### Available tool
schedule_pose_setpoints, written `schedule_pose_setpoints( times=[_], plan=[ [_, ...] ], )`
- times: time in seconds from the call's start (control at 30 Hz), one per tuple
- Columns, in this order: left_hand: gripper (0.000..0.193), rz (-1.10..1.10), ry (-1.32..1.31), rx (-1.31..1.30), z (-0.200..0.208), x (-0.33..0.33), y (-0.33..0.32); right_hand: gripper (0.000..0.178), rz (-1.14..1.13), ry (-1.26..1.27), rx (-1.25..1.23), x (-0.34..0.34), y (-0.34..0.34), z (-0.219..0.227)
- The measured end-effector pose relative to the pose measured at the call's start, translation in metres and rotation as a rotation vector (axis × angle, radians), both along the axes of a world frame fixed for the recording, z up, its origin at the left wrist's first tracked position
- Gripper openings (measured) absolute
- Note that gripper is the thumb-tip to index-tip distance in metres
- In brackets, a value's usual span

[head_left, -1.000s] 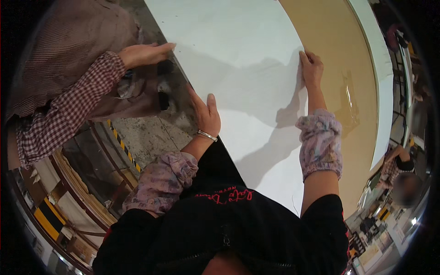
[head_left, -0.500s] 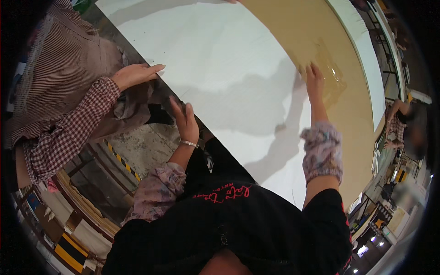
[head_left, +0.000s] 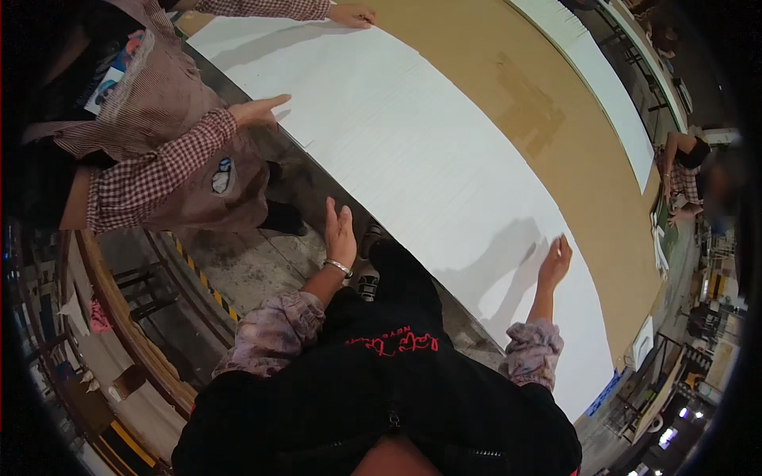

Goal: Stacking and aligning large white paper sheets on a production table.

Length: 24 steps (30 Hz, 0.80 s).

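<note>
A large white sheet [head_left: 413,151] with a curved far edge lies over a brown board [head_left: 468,47]. My left hand [head_left: 340,238] is beside the sheet's near edge, fingers stretched out and holding nothing. Above the right part of the sheet is my right hand [head_left: 556,258], its fingers loosely bent and slightly apart, with nothing visible in them. Its shadow falls on the sheet to the left. At the left, a co-worker's hand [head_left: 262,109] rests at the near edge, while that person's other hand [head_left: 353,14] touches the far edge.
A shiny brownish patch [head_left: 532,107] marks the brown board. Beyond it lies a long white strip [head_left: 595,71]. The co-worker in a striped apron [head_left: 182,103] stands close at left. Another person [head_left: 690,163] works at far right. Yellow-black tape [head_left: 198,274] runs along the floor.
My right hand has come back from the sheet's far edge, nearer to me. My left hand appears farther from the near edge. The co-worker's far hand shows more fully, and the view has shifted.
</note>
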State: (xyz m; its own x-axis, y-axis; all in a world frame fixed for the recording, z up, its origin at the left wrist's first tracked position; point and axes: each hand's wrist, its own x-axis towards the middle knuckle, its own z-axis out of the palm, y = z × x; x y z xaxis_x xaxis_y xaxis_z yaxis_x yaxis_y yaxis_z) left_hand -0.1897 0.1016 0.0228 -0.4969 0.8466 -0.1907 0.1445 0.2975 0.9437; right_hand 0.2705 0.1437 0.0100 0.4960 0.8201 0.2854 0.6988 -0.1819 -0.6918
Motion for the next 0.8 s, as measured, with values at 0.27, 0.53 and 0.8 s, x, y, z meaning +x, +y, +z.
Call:
schedule_pose_setpoints(
  times=[0.27, 0.53, 0.8],
  plan=[
    [0.068, 0.202, -0.001, -0.120, 0.011, 0.019, 0.055, 0.044, 0.499, -0.172, -0.069, -0.122, 0.169, 0.037],
    [0.076, 0.512, -0.111, -0.115, -0.013, 0.021, 0.087, 0.041, 0.545, -0.392, 0.075, -0.176, 0.232, 0.000],
    [0.070, 0.436, -0.045, -0.130, -0.067, -0.004, 0.078, 0.044, 0.540, -0.281, 0.073, -0.174, 0.228, -0.007]
  ],
)
